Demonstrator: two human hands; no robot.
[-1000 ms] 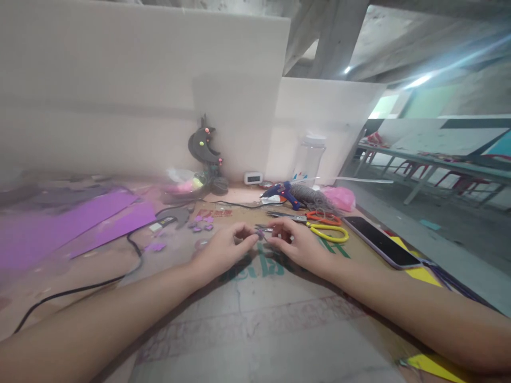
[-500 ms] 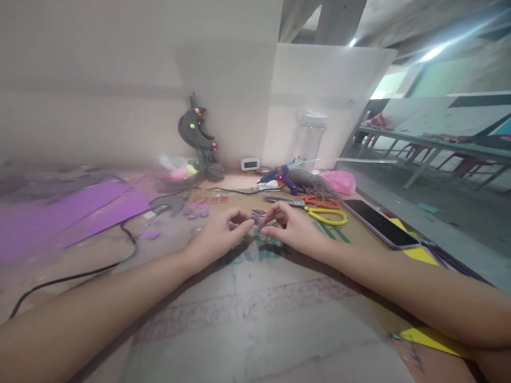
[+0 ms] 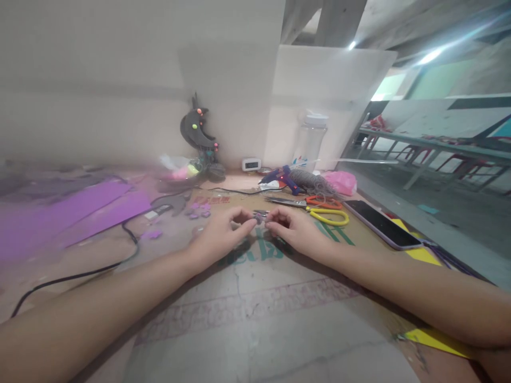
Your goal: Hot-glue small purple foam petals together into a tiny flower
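My left hand (image 3: 223, 232) is closed in a pinch, thumb and forefinger on a small purplish-grey piece (image 3: 258, 218), too small to name. Just to its right, my right hand (image 3: 293, 229) is also pinched, its fingertips close to the same piece; what they hold is hidden. Both hands are over a printed cardboard sheet (image 3: 255, 298). Beyond the right hand lie scissors with orange handles (image 3: 325, 201) and others with yellow handles (image 3: 329, 216). Several small purple cut-outs (image 3: 199, 210) lie past the left hand.
At the back are a glue gun (image 3: 281, 177), grey yarn (image 3: 309, 181), a clear bottle (image 3: 311, 138), a small digital clock (image 3: 251, 164) and a dark crescent ornament (image 3: 195, 128). A phone (image 3: 383, 224) lies right, purple sheets (image 3: 107, 210) left. A black cable (image 3: 72, 277) crosses the left side.
My right fingertips have shifted slightly right, and the gap between the two hands is a little wider. The small piece remains at the left fingertips.
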